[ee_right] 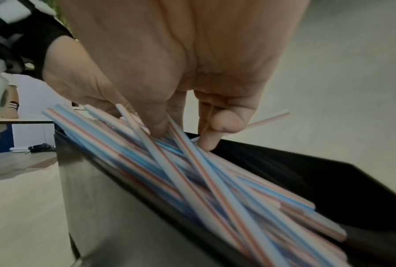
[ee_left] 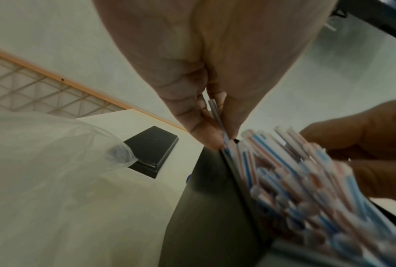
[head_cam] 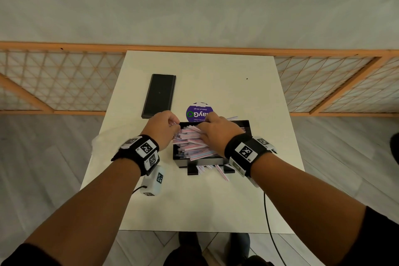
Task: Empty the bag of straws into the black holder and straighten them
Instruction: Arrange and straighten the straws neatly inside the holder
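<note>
Nearest, below both wrists: a few loose straws (head_cam: 218, 171) stick out under holder's front edge, not yet tidied. Between the hands: black holder (head_cam: 235, 124) heaped w/ straws (head_cam: 194, 142), crossed at angles, so emptying looks done, straightening only partly. Left hand (head_cam: 163, 128) pinches one straw (ee_left: 216, 115) at holder's left rim. Right hand (head_cam: 218, 129) curled, fingertips (ee_right: 207, 142) dug into the pile. Clear bag (ee_left: 43, 171) lies slack left of left hand. Beyond left hand: black lid (head_cam: 159, 95).
</note>
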{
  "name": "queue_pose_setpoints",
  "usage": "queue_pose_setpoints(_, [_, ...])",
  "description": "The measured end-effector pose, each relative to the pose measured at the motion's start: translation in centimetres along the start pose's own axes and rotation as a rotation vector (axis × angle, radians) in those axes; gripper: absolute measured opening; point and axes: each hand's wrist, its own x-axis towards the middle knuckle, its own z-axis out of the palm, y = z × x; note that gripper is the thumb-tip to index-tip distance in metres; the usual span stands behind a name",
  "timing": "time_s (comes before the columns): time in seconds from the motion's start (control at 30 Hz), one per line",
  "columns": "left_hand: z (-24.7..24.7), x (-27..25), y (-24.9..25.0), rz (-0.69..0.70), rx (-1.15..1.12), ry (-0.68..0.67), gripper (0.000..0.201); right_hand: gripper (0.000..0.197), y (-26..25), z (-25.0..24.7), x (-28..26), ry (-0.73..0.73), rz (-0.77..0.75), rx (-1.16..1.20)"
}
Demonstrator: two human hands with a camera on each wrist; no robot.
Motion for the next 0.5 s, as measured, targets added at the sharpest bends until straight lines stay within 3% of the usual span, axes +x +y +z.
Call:
queue_pose_setpoints(0.3, [-5.6,-0.4,2.0,-0.011,-0.047,-0.026,0.002,0.055,0.1,-1.7,-1.4,0.005,0.007,0.081])
queue_pose_setpoints(0.5, [-11.3,-3.0,4.3,0.045,-0.084,0.112,0.005,0.077,-0.2,-4.4,-1.4,0.094,-0.009,0.327])
